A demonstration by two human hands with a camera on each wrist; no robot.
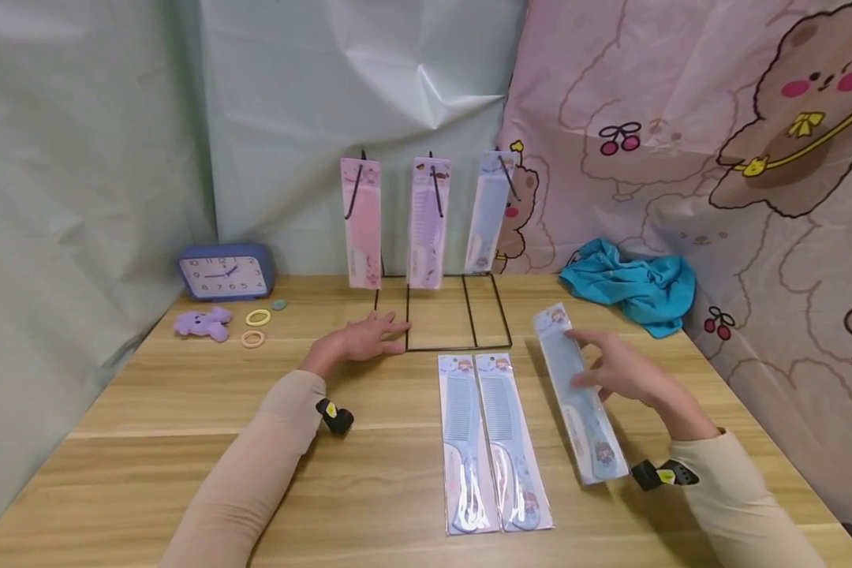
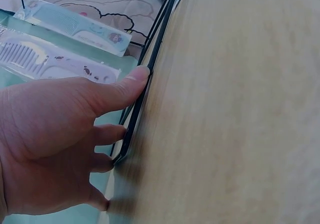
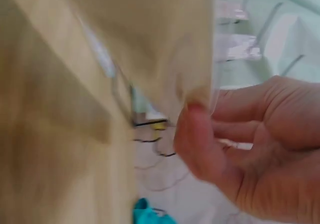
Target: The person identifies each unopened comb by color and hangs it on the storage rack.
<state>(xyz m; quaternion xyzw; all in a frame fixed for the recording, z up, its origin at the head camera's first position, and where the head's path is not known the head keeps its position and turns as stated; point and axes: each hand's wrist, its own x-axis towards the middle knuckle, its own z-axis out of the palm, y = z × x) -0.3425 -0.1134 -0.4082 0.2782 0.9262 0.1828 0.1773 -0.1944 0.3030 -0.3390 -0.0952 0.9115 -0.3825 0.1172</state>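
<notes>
The blue comb pack (image 1: 577, 404) was held above the table (image 1: 355, 497), pinched by the right hand's (image 1: 623, 367) thumb and fingers. 2 matching packs (image 1: 460, 426) lay unhung; 3 packs (image 1: 426, 229) already hung from the rack (image 1: 457, 348). The left hand (image 1: 369, 338), fingers spread, touched the rack's base. Only the head view showed the clock (image 1: 226, 273).

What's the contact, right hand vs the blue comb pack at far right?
Touching. Right wrist view shows it: the right hand pinches the blue comb pack at its edge, a fingertip pressed against it.
</notes>
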